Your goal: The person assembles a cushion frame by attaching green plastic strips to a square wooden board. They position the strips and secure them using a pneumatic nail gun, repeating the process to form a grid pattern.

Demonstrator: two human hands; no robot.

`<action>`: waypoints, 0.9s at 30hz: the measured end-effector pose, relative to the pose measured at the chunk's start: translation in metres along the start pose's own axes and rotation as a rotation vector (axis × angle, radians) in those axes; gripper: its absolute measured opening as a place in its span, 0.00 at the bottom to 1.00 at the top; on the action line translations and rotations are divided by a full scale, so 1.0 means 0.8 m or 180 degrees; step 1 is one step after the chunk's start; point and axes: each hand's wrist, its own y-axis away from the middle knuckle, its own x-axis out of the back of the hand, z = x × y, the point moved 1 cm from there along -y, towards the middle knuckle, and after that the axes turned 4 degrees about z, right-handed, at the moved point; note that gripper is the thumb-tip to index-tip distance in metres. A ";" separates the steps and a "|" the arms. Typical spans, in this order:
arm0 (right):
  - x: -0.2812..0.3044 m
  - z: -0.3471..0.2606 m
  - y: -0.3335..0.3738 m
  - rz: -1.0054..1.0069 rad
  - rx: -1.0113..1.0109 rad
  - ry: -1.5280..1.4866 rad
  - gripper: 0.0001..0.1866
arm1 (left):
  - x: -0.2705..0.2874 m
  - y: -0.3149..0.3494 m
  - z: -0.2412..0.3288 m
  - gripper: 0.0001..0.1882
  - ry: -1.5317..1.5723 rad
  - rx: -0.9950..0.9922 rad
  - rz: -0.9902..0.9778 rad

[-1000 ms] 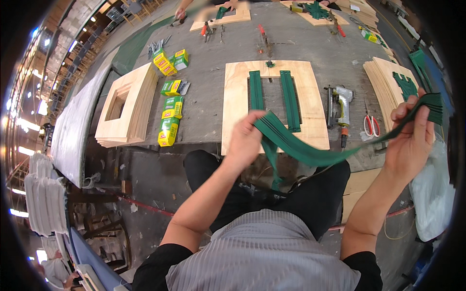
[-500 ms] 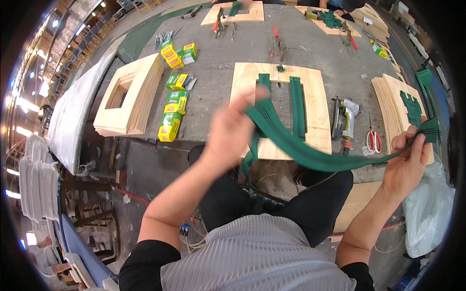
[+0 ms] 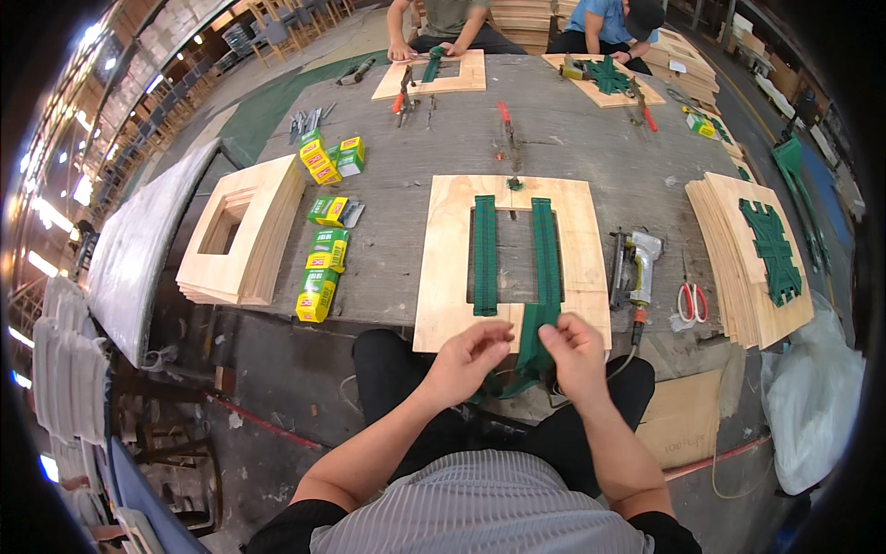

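Note:
A plywood frame (image 3: 447,268) with a rectangular opening lies at the table's near edge, in front of me. Two green webbing strips, a left strip (image 3: 484,258) and a right strip (image 3: 546,245), run lengthwise over its opening. A loose green webbing strap (image 3: 531,342) lies over the frame's near bar and hangs toward my lap. My right hand (image 3: 577,355) pinches this strap at its right edge, below the right strip. Just left of the strap is my left hand (image 3: 471,362), its fingers loosely curled and apart, with nothing visible in them.
Frame stacks stand left (image 3: 240,231) and right (image 3: 729,268), the right one topped by green webbing pieces (image 3: 773,254). A staple gun (image 3: 639,263) and red-handled scissors (image 3: 692,300) lie right of my frame; yellow-green boxes (image 3: 318,295) sit left. Two people work across the table.
Both hands have come together at the frame's near bar. The strap, stretched wide between them before, is now bunched there. My left hand has let go of it. The view has tilted up.

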 end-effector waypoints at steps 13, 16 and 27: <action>-0.029 0.032 0.024 0.0476 0.0465 0.0317 0.04 | -0.009 -0.013 -0.022 0.06 0.1033 0.0773 0.0614; -0.020 0.033 0.020 0.0275 0.0723 0.0855 0.05 | -0.012 -0.012 -0.025 0.06 0.1090 0.0811 0.0678; -0.025 0.033 0.018 0.0077 0.1174 0.1642 0.09 | -0.009 -0.007 -0.032 0.05 0.1162 0.0937 0.0744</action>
